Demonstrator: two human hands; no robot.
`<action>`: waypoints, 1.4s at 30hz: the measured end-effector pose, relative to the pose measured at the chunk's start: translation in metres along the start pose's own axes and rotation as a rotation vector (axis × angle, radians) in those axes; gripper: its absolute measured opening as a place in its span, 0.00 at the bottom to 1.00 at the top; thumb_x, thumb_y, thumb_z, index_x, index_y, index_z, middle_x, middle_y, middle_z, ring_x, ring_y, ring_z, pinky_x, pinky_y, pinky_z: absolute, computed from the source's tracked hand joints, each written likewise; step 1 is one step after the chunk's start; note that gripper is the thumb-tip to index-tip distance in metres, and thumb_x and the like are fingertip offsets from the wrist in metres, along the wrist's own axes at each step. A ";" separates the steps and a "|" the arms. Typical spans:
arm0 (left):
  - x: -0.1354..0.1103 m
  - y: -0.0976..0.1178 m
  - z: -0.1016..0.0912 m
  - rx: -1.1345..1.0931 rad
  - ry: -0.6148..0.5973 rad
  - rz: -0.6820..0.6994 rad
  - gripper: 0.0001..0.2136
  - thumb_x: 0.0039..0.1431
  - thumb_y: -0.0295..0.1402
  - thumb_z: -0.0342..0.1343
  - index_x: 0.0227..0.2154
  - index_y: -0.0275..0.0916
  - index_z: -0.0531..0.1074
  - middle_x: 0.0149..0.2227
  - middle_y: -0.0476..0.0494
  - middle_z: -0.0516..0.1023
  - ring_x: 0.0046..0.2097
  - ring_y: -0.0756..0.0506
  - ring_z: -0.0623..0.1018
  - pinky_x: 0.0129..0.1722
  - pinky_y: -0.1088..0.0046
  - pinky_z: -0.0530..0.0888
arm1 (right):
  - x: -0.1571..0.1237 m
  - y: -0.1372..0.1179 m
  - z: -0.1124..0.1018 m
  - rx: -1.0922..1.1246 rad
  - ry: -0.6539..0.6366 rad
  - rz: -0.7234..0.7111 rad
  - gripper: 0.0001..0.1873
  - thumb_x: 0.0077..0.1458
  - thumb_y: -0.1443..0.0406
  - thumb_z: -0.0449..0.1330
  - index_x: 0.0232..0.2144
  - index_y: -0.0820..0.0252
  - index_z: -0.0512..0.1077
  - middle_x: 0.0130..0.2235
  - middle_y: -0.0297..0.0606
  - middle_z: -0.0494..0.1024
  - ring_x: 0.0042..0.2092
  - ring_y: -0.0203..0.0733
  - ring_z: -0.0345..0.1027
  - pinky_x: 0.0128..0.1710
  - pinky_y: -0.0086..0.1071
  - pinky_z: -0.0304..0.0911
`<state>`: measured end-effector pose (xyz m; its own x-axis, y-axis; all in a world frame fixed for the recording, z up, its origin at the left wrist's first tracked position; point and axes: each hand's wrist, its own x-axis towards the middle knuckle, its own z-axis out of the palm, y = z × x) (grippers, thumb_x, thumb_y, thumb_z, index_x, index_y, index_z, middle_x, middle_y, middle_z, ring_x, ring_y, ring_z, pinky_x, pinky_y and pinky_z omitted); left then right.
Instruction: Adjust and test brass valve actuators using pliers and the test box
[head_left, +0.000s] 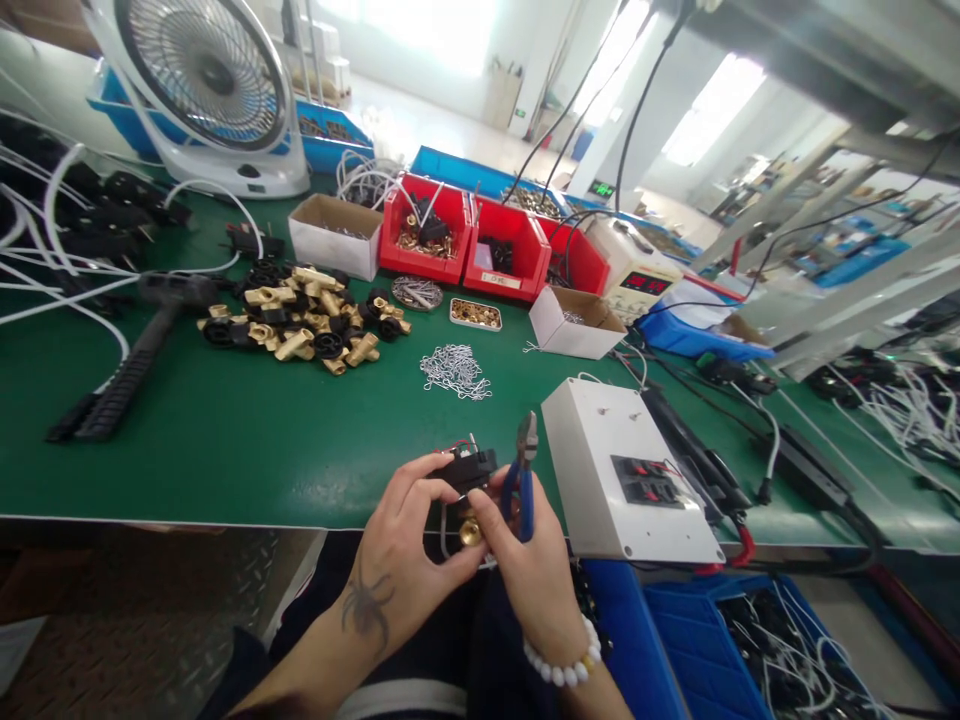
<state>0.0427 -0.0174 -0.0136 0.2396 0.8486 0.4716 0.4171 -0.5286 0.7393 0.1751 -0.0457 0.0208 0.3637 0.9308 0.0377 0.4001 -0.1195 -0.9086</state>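
My left hand (409,530) is closed around a black plastic part with a brass fitting (471,468), just over the front edge of the bench. Thin red wires and a small metal pin show at the part's top, and its round brass opening faces me. My right hand (532,560) holds blue-handled pliers (527,480), jaws pointing up and away. Its thumb also presses near the brass fitting. Fingers hide much of the part. Beyond the hands lies a pile of small bent wire clips (454,372).
Brass fittings with black caps (300,315) are heaped left of the clips, beside a black hammer (139,360). Red bins (427,230) and a white carton (577,325) line the back. A grey box with terminals (622,470) stands close on the right. A fan (217,90) is back left.
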 end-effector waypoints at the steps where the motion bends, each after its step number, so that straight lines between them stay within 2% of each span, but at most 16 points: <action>1: 0.000 0.000 -0.001 -0.013 0.006 -0.025 0.12 0.50 0.29 0.63 0.36 0.41 0.65 0.50 0.37 0.73 0.52 0.39 0.76 0.50 0.58 0.77 | 0.001 0.000 -0.004 -0.028 -0.012 -0.015 0.10 0.57 0.57 0.59 0.34 0.57 0.69 0.30 0.33 0.74 0.31 0.39 0.70 0.31 0.31 0.67; 6: 0.001 0.001 -0.007 -0.078 -0.007 -0.111 0.13 0.49 0.31 0.64 0.35 0.41 0.66 0.51 0.37 0.73 0.53 0.39 0.76 0.50 0.56 0.76 | 0.009 -0.002 -0.034 -0.302 0.014 -0.183 0.08 0.59 0.58 0.57 0.36 0.57 0.70 0.31 0.35 0.76 0.32 0.40 0.71 0.32 0.32 0.67; 10: 0.002 0.000 -0.010 -0.129 -0.015 -0.111 0.12 0.50 0.30 0.63 0.35 0.41 0.65 0.51 0.38 0.73 0.53 0.40 0.76 0.51 0.56 0.76 | 0.015 -0.009 -0.057 -0.533 -0.215 -0.282 0.07 0.56 0.64 0.58 0.38 0.58 0.72 0.30 0.36 0.76 0.29 0.40 0.70 0.28 0.31 0.65; 11: 0.002 -0.001 -0.011 -0.147 -0.018 -0.119 0.12 0.50 0.30 0.63 0.35 0.42 0.65 0.51 0.39 0.73 0.53 0.40 0.76 0.51 0.56 0.76 | 0.017 -0.012 -0.062 -0.562 -0.235 -0.316 0.07 0.55 0.65 0.58 0.37 0.58 0.72 0.29 0.36 0.75 0.29 0.40 0.70 0.28 0.31 0.65; 13: 0.002 -0.003 -0.011 -0.191 -0.032 -0.160 0.13 0.50 0.30 0.64 0.35 0.42 0.65 0.52 0.40 0.72 0.53 0.41 0.75 0.52 0.55 0.74 | 0.019 -0.019 -0.071 -0.572 -0.176 -0.402 0.06 0.56 0.67 0.57 0.37 0.57 0.72 0.29 0.34 0.74 0.28 0.38 0.69 0.27 0.29 0.64; 17: 0.001 -0.008 -0.013 -0.300 -0.055 -0.255 0.14 0.49 0.31 0.65 0.35 0.43 0.66 0.53 0.42 0.71 0.54 0.41 0.74 0.53 0.55 0.73 | 0.023 -0.021 -0.077 -0.527 0.123 -0.627 0.09 0.56 0.72 0.56 0.39 0.56 0.68 0.33 0.34 0.74 0.30 0.36 0.68 0.30 0.27 0.64; 19: 0.002 -0.010 -0.014 -0.338 -0.067 -0.273 0.13 0.50 0.31 0.65 0.35 0.43 0.66 0.53 0.43 0.70 0.55 0.41 0.73 0.53 0.56 0.73 | 0.026 -0.019 -0.074 -0.611 0.065 -0.696 0.09 0.56 0.73 0.54 0.39 0.57 0.68 0.31 0.34 0.72 0.28 0.36 0.66 0.28 0.28 0.63; 22: 0.003 -0.011 -0.015 -0.344 -0.081 -0.285 0.13 0.49 0.31 0.65 0.34 0.43 0.66 0.53 0.43 0.70 0.55 0.41 0.72 0.54 0.54 0.72 | 0.031 -0.019 -0.069 -0.793 -0.203 -0.691 0.10 0.58 0.72 0.50 0.37 0.59 0.69 0.28 0.35 0.71 0.26 0.38 0.65 0.26 0.30 0.61; 23: 0.004 -0.011 -0.015 -0.341 -0.083 -0.284 0.13 0.49 0.30 0.65 0.34 0.43 0.66 0.53 0.43 0.70 0.55 0.41 0.72 0.55 0.54 0.72 | 0.031 -0.020 -0.068 -0.794 -0.235 -0.667 0.10 0.59 0.72 0.50 0.37 0.59 0.70 0.28 0.36 0.71 0.27 0.38 0.66 0.27 0.30 0.62; 27: 0.004 -0.013 -0.014 -0.352 -0.086 -0.280 0.13 0.49 0.30 0.65 0.34 0.43 0.66 0.54 0.44 0.69 0.55 0.41 0.72 0.53 0.55 0.73 | 0.032 -0.023 -0.068 -0.637 -0.081 -0.611 0.07 0.59 0.71 0.52 0.38 0.58 0.67 0.30 0.35 0.73 0.28 0.36 0.66 0.28 0.28 0.62; 28: 0.004 -0.013 -0.014 -0.353 -0.084 -0.278 0.13 0.49 0.30 0.65 0.34 0.43 0.66 0.54 0.44 0.69 0.55 0.41 0.72 0.53 0.56 0.73 | 0.032 -0.022 -0.068 -0.666 -0.097 -0.613 0.08 0.58 0.71 0.51 0.38 0.58 0.67 0.30 0.35 0.73 0.27 0.36 0.66 0.27 0.28 0.61; 32: 0.003 -0.013 -0.014 -0.346 -0.067 -0.281 0.13 0.49 0.31 0.65 0.34 0.43 0.66 0.53 0.44 0.70 0.55 0.41 0.72 0.52 0.56 0.74 | 0.033 -0.020 -0.066 -0.859 -0.302 -0.600 0.12 0.55 0.74 0.49 0.36 0.59 0.70 0.28 0.37 0.73 0.26 0.38 0.66 0.26 0.31 0.60; 36: 0.003 -0.013 -0.012 -0.339 -0.081 -0.268 0.13 0.49 0.31 0.65 0.34 0.43 0.66 0.54 0.43 0.69 0.55 0.40 0.72 0.53 0.53 0.73 | 0.030 -0.023 -0.065 -0.656 -0.103 -0.595 0.08 0.58 0.72 0.50 0.36 0.59 0.68 0.30 0.37 0.73 0.28 0.36 0.66 0.28 0.28 0.62; 37: 0.003 -0.013 -0.012 -0.331 -0.080 -0.257 0.13 0.49 0.30 0.65 0.34 0.43 0.66 0.54 0.43 0.70 0.55 0.40 0.72 0.53 0.53 0.73 | 0.029 -0.023 -0.064 -0.666 -0.094 -0.609 0.09 0.56 0.73 0.50 0.36 0.60 0.68 0.29 0.36 0.72 0.27 0.36 0.65 0.27 0.28 0.61; 40: 0.004 -0.011 -0.012 -0.285 -0.064 -0.207 0.13 0.48 0.29 0.65 0.33 0.42 0.66 0.52 0.42 0.71 0.54 0.40 0.74 0.52 0.52 0.73 | 0.028 -0.019 -0.060 -0.860 -0.230 -0.648 0.14 0.52 0.75 0.48 0.34 0.59 0.71 0.26 0.36 0.71 0.24 0.38 0.63 0.24 0.31 0.57; 42: 0.004 -0.009 -0.013 -0.258 -0.056 -0.186 0.13 0.47 0.29 0.65 0.32 0.42 0.66 0.51 0.41 0.72 0.53 0.39 0.74 0.51 0.52 0.74 | 0.028 -0.020 -0.059 -0.860 -0.283 -0.605 0.14 0.54 0.74 0.48 0.34 0.59 0.72 0.27 0.38 0.73 0.26 0.39 0.65 0.26 0.31 0.59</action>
<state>0.0288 -0.0089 -0.0124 0.2309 0.9271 0.2953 0.2234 -0.3459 0.9113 0.2270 -0.0376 0.0648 -0.2546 0.9495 0.1837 0.9426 0.2860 -0.1721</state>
